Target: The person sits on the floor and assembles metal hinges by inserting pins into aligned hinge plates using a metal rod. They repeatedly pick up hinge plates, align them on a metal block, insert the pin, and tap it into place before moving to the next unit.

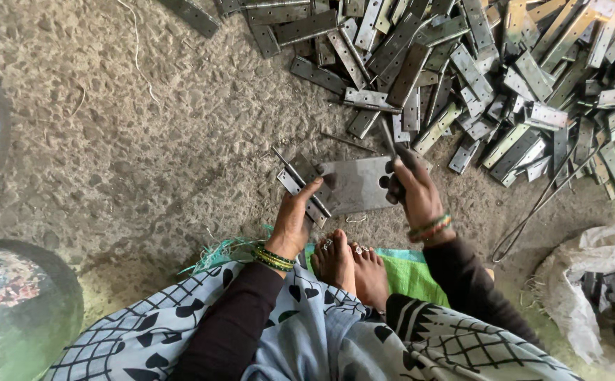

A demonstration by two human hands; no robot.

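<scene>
My left hand (297,219) grips a grey metal hinge (300,180) that rests against a flat steel plate (355,185) on the floor. A thin pin sticks out of the hinge's upper end. My right hand (413,190) is closed around a dark metal tool (392,144) held upright over the right edge of the plate. Both wrists wear bangles. My bare feet (350,264) lie just below the plate on a green mat.
A large heap of grey metal hinge leaves (477,77) covers the upper right of the concrete floor. Long thin rods (540,204) lie to the right. A white sack (589,282) with dark parts sits at lower right. Two round dark objects (18,303) stand at left.
</scene>
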